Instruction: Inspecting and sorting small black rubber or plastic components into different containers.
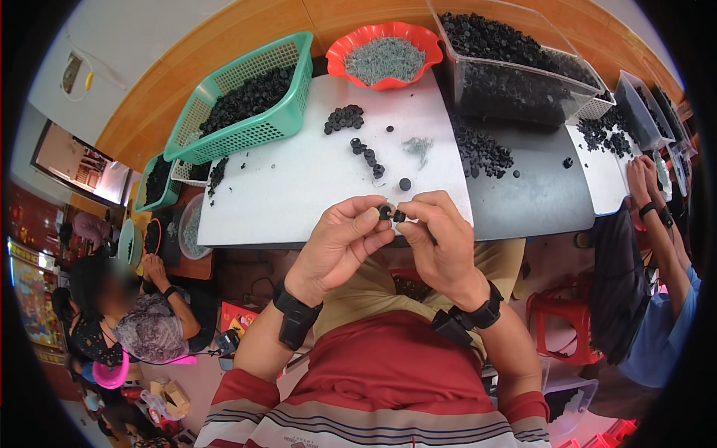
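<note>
Small black round parts [391,214], two as far as I can count, sit pinched between my fingertips just above the near edge of the white table [299,187]. My left hand [345,240] clamps one between thumb and forefinger; my right hand [441,239] closes on the other, and the two pieces touch. I wear a black band on each wrist.

Just beyond my fingers one lone black disc [404,184] lies on the table. Farther out a short row of about six black parts [369,157] runs diagonally, with a tight heap [343,118] beyond it and a small tuft of grey pins [418,147] to its right. A looser scatter of black parts [482,153] spreads along the table's right side.

At the far edge stand three containers: one green slotted basket [246,97] of black parts on the left, one red scalloped bowl [385,52] of grey pins in the middle, one clear rectangular tub [523,75] of black parts on the right. A second green basket [157,183] sits farther left. Another person's hands [644,179] work at the right.
</note>
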`<move>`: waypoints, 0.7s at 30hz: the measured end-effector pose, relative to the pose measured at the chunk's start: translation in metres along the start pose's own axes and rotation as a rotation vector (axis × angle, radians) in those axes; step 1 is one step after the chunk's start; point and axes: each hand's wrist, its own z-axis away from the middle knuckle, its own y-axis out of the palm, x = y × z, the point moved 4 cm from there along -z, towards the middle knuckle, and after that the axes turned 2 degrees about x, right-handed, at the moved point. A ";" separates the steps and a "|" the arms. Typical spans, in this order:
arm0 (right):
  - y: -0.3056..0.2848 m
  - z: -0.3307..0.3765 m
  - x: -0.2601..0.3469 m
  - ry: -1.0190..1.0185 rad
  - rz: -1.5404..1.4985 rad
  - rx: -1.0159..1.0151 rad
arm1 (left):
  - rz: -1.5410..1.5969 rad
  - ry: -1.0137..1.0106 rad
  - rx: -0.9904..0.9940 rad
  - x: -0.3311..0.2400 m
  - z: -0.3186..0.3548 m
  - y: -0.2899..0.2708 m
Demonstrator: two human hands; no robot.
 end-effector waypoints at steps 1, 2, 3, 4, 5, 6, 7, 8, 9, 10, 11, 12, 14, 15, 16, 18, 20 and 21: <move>0.000 0.000 0.000 0.002 -0.001 0.000 | -0.006 0.002 -0.006 0.000 0.000 0.000; 0.001 0.000 0.000 -0.001 0.003 0.001 | -0.011 0.004 -0.011 0.001 0.000 0.000; 0.001 0.000 0.000 -0.003 0.007 0.001 | -0.011 0.003 -0.012 0.001 0.000 0.000; 0.001 0.000 0.000 -0.001 0.006 0.001 | -0.021 0.001 -0.010 0.002 0.000 0.000; 0.002 0.000 -0.001 -0.006 0.011 0.002 | -0.032 -0.001 -0.008 0.002 0.000 0.000; 0.002 0.000 -0.001 -0.010 0.015 0.004 | -0.032 -0.001 -0.009 0.003 0.000 0.001; 0.002 0.000 -0.001 -0.009 0.014 0.004 | -0.034 -0.005 -0.022 0.003 0.000 0.002; 0.003 0.001 -0.001 -0.006 0.019 0.009 | -0.037 -0.009 -0.034 0.003 0.001 0.002; 0.003 0.001 -0.002 -0.003 0.025 0.014 | -0.037 -0.009 -0.035 0.003 0.000 0.003; 0.003 0.001 -0.002 -0.003 0.024 0.015 | -0.042 -0.007 -0.030 0.003 0.000 0.004; 0.003 0.002 -0.002 -0.003 0.029 0.015 | -0.048 -0.004 -0.024 0.003 0.000 0.005; 0.003 0.002 -0.002 -0.004 0.034 0.016 | -0.048 -0.004 -0.025 0.004 0.000 0.005; 0.002 0.002 -0.001 0.001 0.038 0.024 | -0.055 -0.004 -0.032 0.004 0.001 0.005; 0.002 0.002 -0.001 0.005 0.043 0.032 | -0.055 -0.003 -0.032 0.004 0.002 0.006; 0.002 0.003 -0.001 0.005 0.043 0.032 | -0.077 0.003 -0.038 0.004 0.002 0.006; 0.002 0.004 -0.001 0.004 0.053 0.027 | -0.098 0.009 -0.044 0.005 0.003 0.007; 0.001 0.004 -0.001 -0.006 0.052 0.023 | -0.081 0.013 -0.055 0.005 0.003 0.009; 0.000 0.004 0.000 -0.017 0.052 0.019 | -0.081 0.013 -0.055 0.006 0.003 0.009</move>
